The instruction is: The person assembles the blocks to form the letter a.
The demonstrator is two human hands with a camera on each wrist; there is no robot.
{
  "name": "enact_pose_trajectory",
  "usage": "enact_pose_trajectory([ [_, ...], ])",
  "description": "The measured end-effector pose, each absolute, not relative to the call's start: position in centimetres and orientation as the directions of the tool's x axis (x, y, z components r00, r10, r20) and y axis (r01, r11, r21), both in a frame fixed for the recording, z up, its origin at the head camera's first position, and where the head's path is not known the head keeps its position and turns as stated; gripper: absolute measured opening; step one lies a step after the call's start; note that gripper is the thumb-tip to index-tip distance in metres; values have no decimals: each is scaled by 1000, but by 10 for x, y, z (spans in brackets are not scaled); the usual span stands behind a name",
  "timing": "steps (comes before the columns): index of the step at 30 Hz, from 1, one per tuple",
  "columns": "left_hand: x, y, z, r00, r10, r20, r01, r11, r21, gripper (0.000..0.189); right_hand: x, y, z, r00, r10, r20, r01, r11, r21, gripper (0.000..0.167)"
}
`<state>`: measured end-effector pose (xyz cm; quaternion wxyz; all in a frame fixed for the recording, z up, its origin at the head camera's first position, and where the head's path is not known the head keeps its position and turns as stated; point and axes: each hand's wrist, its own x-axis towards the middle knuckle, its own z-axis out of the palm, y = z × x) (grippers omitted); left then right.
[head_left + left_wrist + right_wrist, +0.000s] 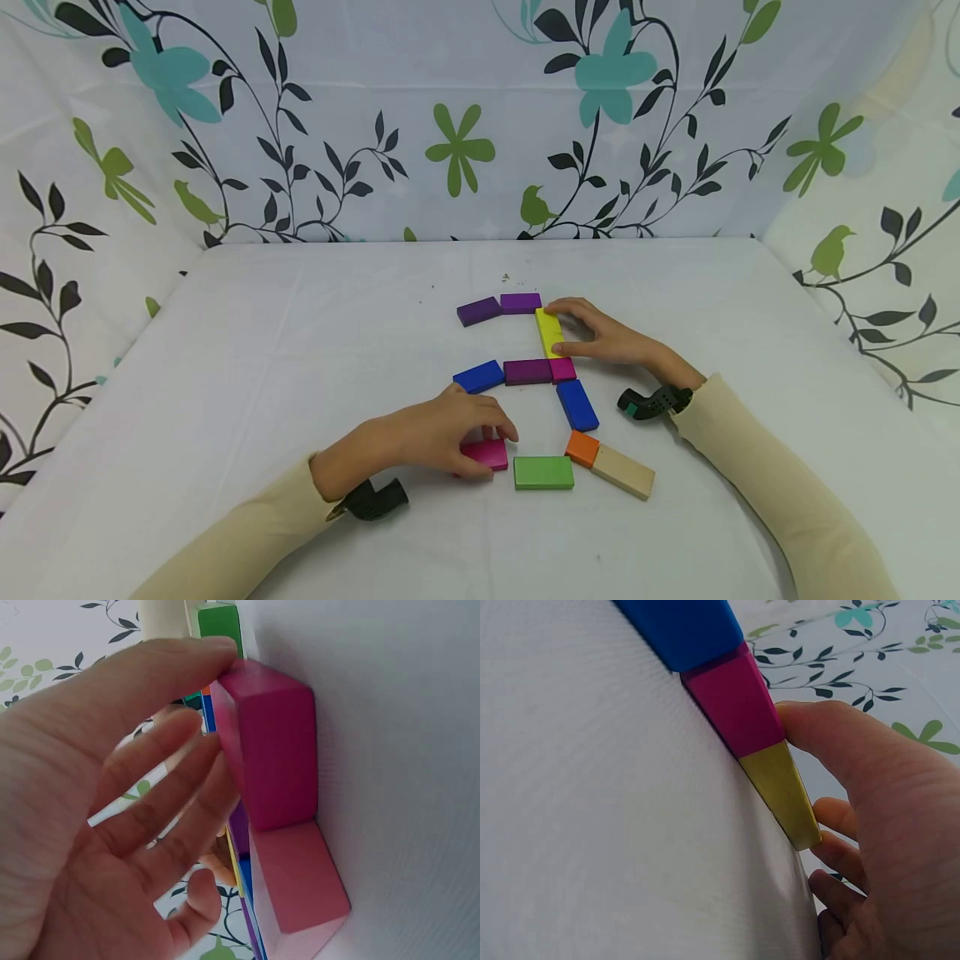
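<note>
On the white table, my left hand (438, 429) curves over a magenta block (486, 455), its thumb at the near edge and its fingers at the far side. Beside that block stands a pink block (300, 877), hidden under the hand in the head view. My right hand (611, 337) pinches a yellow block (549, 333), thumb toward its near end and a fingertip at its far end. A smaller magenta block (562, 369) meets the near end of the yellow one. To its left lies a purple block (527, 372), followed by a blue block (478, 377).
Two purple blocks, one tilted (478, 312) and one level (521, 303), lie at the back. Toward the front are another blue block (577, 405), an orange block (582, 448), a beige block (623, 472) and a green block (543, 472). A patterned curtain (360, 100) hangs behind.
</note>
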<state>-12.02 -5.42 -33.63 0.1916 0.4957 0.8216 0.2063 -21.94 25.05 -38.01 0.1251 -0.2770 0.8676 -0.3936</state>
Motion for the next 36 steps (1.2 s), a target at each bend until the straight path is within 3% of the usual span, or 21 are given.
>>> enact_pose_trajectory([
  [6,-119,-58,-335,-367,926,-84,740,345,578,36,-221,250,-380,-813,-582,-1,-382,535,-753,65],
  [15,-118,-64,-337,-338,941,3,798,285,530,30,-222,251,-379,-811,-585,4,-385,527,-758,64],
  [26,-114,-64,-336,-308,951,-33,761,268,591,30,-221,251,-378,-812,-584,6,-386,529,-755,64],
  [29,-117,-67,-335,-345,939,-11,757,285,588,30,-221,250,-378,-812,-584,5,-387,530,-755,65],
  [36,-130,-87,-330,-527,850,-4,661,413,626,27,-221,250,-380,-812,-584,2,-382,529,-758,64],
])
